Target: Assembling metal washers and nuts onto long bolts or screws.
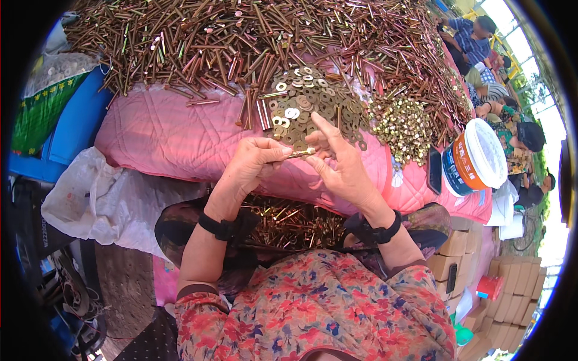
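**Bolt held level between two hands over the pink quilt**

The bolt (pixel 301 153) is lying almost horizontally in the air, its long axis running from our left to our right, just above the near edge of the pink quilted cover (pixel 156 138) that is carrying the hardware. We are pinching its left end with the left hand (pixel 256 159), thumb and fingertips closed together on the shank. The right hand (pixel 340 165) is meeting the bolt at its other end: the lower fingers are curling around the tip, while the forefinger is pointing up and away, toward the far edge of the quilt. Whether the right fingers are gripping the bolt firmly or holding some small part against it, we cannot tell, because the tip is hidden behind them.

So the bolt is sitting between the two hands, both touching it, with neither hand clearly nearer.

Just beyond the hands, a heap of flat washers (pixel 307 99) is lying near the middle of the quilt. To its right, a mound of small nuts (pixel 403 126) is spreading toward the right edge. A great pile of long bolts (pixel 241 36) is covering the far side. A white bucket (pixel 478 157) is standing at the right edge. More bolts are resting in a lap basin (pixel 289 225) below our wrists.
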`<state>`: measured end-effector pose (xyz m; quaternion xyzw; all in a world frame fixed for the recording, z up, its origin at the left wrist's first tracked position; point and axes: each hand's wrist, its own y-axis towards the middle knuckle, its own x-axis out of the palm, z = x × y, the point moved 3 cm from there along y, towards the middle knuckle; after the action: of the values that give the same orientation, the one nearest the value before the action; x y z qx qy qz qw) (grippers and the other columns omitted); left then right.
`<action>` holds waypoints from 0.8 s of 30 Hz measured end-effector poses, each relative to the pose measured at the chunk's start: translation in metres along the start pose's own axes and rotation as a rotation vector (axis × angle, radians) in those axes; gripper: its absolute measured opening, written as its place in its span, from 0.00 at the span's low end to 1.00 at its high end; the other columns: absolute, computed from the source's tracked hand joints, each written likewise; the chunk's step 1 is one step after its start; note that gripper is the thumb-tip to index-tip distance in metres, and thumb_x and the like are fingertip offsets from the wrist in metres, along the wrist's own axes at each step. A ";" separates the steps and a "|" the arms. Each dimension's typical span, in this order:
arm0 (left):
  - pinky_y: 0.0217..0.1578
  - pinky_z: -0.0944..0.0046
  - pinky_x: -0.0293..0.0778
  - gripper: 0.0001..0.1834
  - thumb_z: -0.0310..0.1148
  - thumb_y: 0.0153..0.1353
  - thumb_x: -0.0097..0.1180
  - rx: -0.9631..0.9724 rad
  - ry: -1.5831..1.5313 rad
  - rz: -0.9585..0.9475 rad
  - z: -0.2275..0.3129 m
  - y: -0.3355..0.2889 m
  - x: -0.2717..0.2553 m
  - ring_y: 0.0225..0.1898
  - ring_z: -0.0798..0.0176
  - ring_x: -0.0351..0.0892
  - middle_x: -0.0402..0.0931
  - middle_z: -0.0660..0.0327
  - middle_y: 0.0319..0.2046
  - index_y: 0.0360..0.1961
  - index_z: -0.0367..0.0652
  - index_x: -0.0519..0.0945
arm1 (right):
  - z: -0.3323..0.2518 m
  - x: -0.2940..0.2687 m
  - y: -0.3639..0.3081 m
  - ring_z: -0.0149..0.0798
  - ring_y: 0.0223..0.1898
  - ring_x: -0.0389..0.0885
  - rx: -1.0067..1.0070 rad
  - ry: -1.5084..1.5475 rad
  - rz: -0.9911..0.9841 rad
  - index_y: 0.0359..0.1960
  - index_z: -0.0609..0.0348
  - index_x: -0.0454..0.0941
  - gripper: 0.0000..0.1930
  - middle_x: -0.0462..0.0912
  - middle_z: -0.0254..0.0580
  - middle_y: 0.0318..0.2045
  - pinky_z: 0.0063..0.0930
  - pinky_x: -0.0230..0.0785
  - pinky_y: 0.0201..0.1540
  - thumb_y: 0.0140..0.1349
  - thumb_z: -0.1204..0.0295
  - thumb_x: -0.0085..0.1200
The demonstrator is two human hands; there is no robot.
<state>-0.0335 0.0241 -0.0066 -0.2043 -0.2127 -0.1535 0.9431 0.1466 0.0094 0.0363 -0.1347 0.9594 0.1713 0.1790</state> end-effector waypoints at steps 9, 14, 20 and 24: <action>0.13 0.79 0.48 0.05 0.28 0.53 0.61 0.010 0.020 -0.001 0.001 -0.001 0.002 0.13 0.80 0.58 0.71 0.67 0.17 0.27 0.36 0.80 | -0.002 -0.003 0.000 0.28 0.26 0.76 -0.057 -0.056 0.021 0.64 0.59 0.56 0.31 0.79 0.39 0.25 0.22 0.67 0.30 0.59 0.74 0.54; 0.12 0.80 0.48 0.06 0.29 0.54 0.61 -0.009 -0.012 0.000 0.003 -0.006 0.001 0.12 0.81 0.58 0.72 0.66 0.17 0.25 0.37 0.80 | -0.003 0.000 -0.001 0.26 0.24 0.74 -0.260 -0.230 0.041 0.63 0.63 0.56 0.30 0.77 0.38 0.22 0.20 0.65 0.27 0.62 0.68 0.53; 0.21 0.72 0.66 0.11 0.34 0.52 0.62 0.326 0.790 -0.020 0.015 0.009 -0.013 0.20 0.72 0.74 0.78 0.61 0.19 0.24 0.36 0.81 | 0.017 -0.002 0.005 0.33 0.24 0.80 0.158 -0.171 0.053 0.53 0.62 0.69 0.21 0.81 0.46 0.24 0.26 0.70 0.28 0.60 0.65 0.53; 0.30 0.54 0.71 0.10 0.31 0.47 0.59 0.735 1.143 0.689 0.040 0.030 -0.034 0.27 0.45 0.76 0.76 0.46 0.22 0.26 0.33 0.79 | 0.033 0.007 0.019 0.38 0.25 0.80 0.203 -0.270 0.080 0.48 0.60 0.73 0.18 0.82 0.48 0.26 0.31 0.70 0.30 0.58 0.66 0.54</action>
<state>-0.0652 0.0748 0.0009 0.1792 0.3470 0.1484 0.9086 0.1442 0.0374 0.0097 -0.0533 0.9437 0.0970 0.3119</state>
